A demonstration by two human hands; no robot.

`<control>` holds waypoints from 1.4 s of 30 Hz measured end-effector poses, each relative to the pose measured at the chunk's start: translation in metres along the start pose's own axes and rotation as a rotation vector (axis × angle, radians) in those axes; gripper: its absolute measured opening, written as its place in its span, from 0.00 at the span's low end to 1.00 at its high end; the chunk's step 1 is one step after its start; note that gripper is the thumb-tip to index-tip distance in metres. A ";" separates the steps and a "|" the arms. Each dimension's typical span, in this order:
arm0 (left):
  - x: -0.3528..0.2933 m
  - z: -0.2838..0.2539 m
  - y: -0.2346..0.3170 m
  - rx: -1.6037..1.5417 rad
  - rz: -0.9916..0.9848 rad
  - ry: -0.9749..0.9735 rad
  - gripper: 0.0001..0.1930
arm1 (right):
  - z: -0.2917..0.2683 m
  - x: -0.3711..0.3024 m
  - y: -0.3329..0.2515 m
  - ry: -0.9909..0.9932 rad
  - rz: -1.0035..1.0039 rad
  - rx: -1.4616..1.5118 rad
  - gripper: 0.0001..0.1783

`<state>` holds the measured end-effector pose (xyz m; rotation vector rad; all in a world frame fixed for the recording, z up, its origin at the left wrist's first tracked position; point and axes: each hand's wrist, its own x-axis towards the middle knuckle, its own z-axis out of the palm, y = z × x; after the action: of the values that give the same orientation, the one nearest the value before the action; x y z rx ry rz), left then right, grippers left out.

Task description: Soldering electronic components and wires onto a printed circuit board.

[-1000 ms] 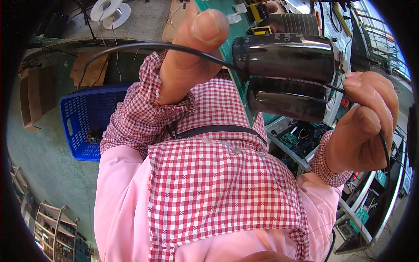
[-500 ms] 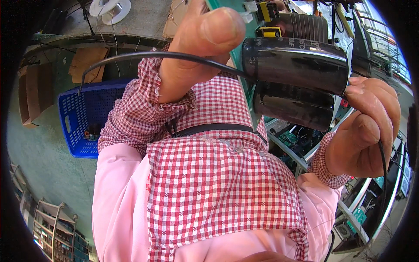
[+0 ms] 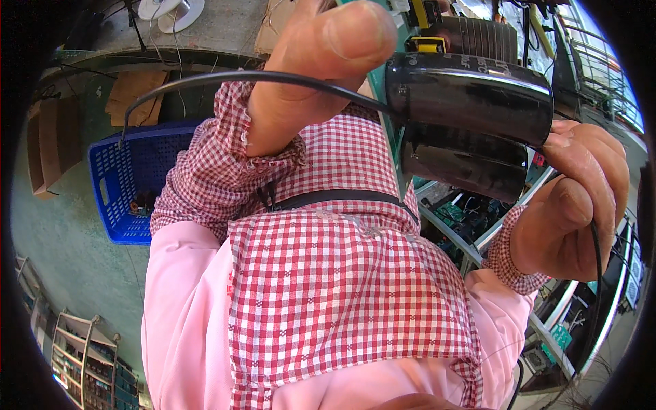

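Observation:
My left hand (image 3: 321, 61) is closed on the edge of a green circuit board (image 3: 391, 147), held tilted up in front of my chest. Two large black cylindrical capacitors (image 3: 471, 96) stick out from the board toward the right, one above the other. A black cable (image 3: 219, 76) arcs over my left wrist and meets the board beside the capacitors. My right hand (image 3: 577, 198) is curled near the capacitors' outer ends, its fingertips partly behind the upper one. A thin black cord (image 3: 598, 253) hangs from its curled fingers; what they grip is hidden.
A blue plastic basket (image 3: 123, 219) with small parts inside stands at the left, near cardboard pieces (image 3: 137, 96). White wire spools (image 3: 179, 14) sit on the bench at upper left. Metal rails with green circuit boards (image 3: 557, 342) lie at right; a rack (image 3: 85, 348) stands lower left.
My left hand, the board and the capacitors have shifted slightly to the right. The cable's arc sits a little higher over my left wrist. My right hand has hardly moved.

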<state>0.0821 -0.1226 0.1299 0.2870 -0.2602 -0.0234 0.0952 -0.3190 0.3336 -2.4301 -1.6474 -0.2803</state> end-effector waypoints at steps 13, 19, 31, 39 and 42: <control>0.001 0.000 -0.001 0.012 -0.003 0.003 0.36 | 0.007 0.008 0.001 0.034 0.003 0.148 0.22; 0.001 0.000 0.000 0.013 -0.003 0.004 0.36 | 0.004 -0.007 -0.003 0.018 0.134 0.097 0.24; 0.001 -0.001 0.002 0.017 -0.012 0.005 0.36 | 0.013 -0.008 -0.008 0.120 0.251 0.196 0.24; 0.001 -0.002 0.002 0.019 -0.019 0.009 0.36 | 0.017 -0.008 -0.010 0.169 0.400 0.294 0.24; 0.002 -0.002 0.001 0.017 -0.022 0.007 0.36 | 0.016 -0.008 -0.011 0.155 0.444 0.345 0.23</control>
<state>0.0844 -0.1209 0.1287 0.3066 -0.2502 -0.0415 0.0828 -0.3176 0.3172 -2.3524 -0.9630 -0.1005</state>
